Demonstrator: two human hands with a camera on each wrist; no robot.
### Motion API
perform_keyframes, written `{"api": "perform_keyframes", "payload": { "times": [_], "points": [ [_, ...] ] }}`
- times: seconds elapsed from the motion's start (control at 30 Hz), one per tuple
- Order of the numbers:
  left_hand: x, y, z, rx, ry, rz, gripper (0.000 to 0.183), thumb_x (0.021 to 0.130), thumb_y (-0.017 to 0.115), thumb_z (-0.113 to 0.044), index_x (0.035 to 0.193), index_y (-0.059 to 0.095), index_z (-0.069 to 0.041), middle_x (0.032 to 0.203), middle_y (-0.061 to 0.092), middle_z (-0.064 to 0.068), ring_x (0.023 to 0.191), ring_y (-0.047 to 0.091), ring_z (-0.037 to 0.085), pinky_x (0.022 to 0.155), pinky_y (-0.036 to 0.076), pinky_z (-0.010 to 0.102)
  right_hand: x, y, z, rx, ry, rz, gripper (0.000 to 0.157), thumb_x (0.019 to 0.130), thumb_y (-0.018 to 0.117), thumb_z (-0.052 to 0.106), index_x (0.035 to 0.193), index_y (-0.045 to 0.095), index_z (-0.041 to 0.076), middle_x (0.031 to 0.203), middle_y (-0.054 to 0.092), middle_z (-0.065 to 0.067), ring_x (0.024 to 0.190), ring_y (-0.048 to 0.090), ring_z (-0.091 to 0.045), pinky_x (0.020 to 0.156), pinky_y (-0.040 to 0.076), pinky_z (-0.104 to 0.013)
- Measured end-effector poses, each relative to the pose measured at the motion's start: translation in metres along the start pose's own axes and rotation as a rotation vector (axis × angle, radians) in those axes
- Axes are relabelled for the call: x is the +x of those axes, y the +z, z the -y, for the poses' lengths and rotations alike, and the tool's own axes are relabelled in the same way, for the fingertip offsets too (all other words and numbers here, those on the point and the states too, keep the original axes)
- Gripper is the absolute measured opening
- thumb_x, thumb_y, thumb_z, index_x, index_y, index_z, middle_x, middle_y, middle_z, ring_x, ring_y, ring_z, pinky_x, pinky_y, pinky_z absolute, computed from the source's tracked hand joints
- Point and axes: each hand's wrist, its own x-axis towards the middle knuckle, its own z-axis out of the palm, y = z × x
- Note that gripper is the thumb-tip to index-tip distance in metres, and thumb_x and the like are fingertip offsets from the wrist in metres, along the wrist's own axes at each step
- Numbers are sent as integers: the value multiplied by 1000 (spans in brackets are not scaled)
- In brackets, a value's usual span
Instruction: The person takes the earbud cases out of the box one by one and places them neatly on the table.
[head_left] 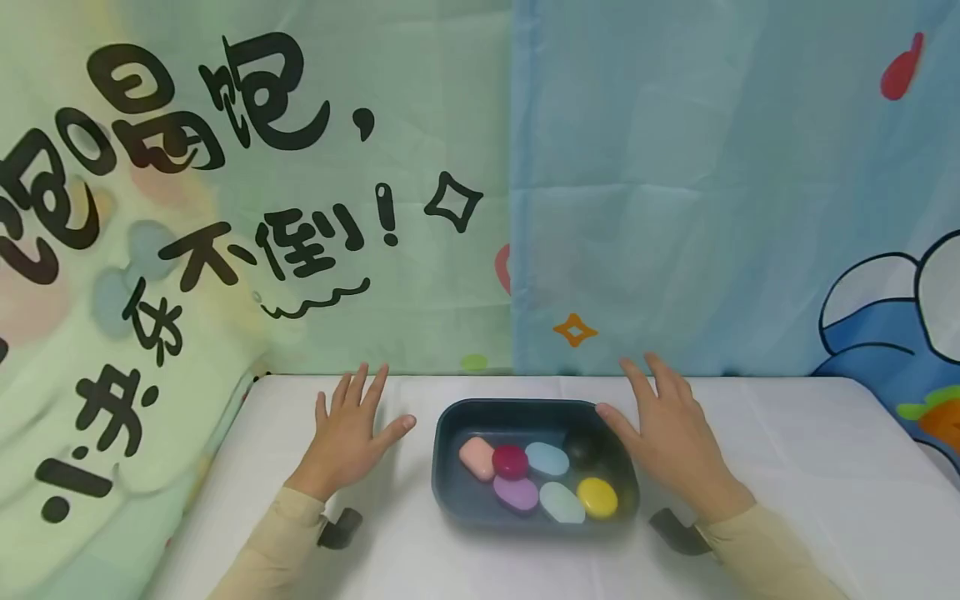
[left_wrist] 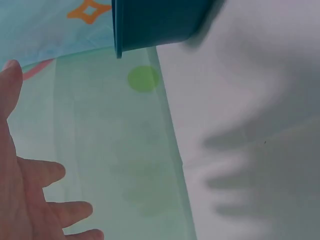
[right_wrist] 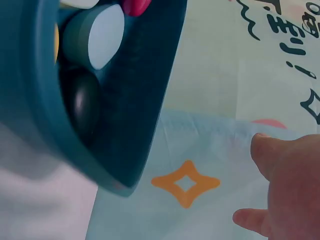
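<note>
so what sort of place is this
Probably a small indoor filming setup: a white-topped table, a green and blue printed fabric backdrop, and a dark blue rectangular tray of smooth multicoloured pebble-like pieces.

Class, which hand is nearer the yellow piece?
Right. The right hand is at the right end of the tray, near the yellow piece; the left hand is beyond the opposite end.

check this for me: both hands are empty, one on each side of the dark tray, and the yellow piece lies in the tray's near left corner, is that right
Not quite: the yellow piece lies in the near right corner of the dark tray, as the head view shows. The left hand and right hand are indeed empty, one on each side.
</note>
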Motion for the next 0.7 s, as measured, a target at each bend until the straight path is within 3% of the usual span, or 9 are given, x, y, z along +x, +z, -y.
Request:
{"api": "perform_keyframes", "payload": {
  "times": [0.1,0.33,0.7],
  "points": [
    [-1,2,-1,-16,3,-7,85,97,54,-59,160,25,-9,163,21,23,149,16,46,112,5,73,-1,0,5,3,4,15,73,100,59,45,150,37,-3,153,27,-37,132,29,-60,101,29,-75],
    [-1,7,-4,-70,67,-64,87,94,61,-56,157,32,-4,155,36,27,141,35,47,112,28,64,-4,3,18,-3,-29,22,66,95,68,32,146,45,-4,147,37,-35,132,35,-56,106,30,-69],
    [-4,14,-7,-108,46,-35,86,94,60,-61,157,33,-9,157,36,20,143,35,41,113,30,60,-8,17,44,19,-79,45,65,92,73,28,144,48,-1,146,43,-31,133,39,-51,104,36,-67]
  ]
}}
